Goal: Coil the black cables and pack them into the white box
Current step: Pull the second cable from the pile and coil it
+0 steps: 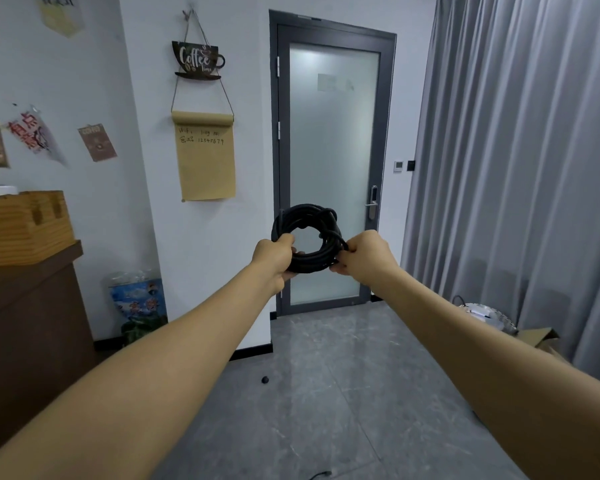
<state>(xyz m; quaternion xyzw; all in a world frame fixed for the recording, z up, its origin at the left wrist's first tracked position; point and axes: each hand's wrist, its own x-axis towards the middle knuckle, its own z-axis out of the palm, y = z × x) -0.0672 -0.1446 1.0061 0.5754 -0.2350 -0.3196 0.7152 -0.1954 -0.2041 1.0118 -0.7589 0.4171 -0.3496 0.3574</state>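
Currently: round coil of black rubber cable (pixel 305 237) held upright at arm's length, mid-air, before frosted-glass door with grey frame (pixel 333 168). Left hand (pixel 274 258) clenched around coil's lower-left arc. Right hand (pixel 361 254) pinches lower-right arc, fingers curled around strands. Coil spans between both grips.

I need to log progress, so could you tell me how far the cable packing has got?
One black cable already looks wound into a ring. The left hand and right hand grip it at either side, held up in front of the door. Packing is left: no white box is in view.
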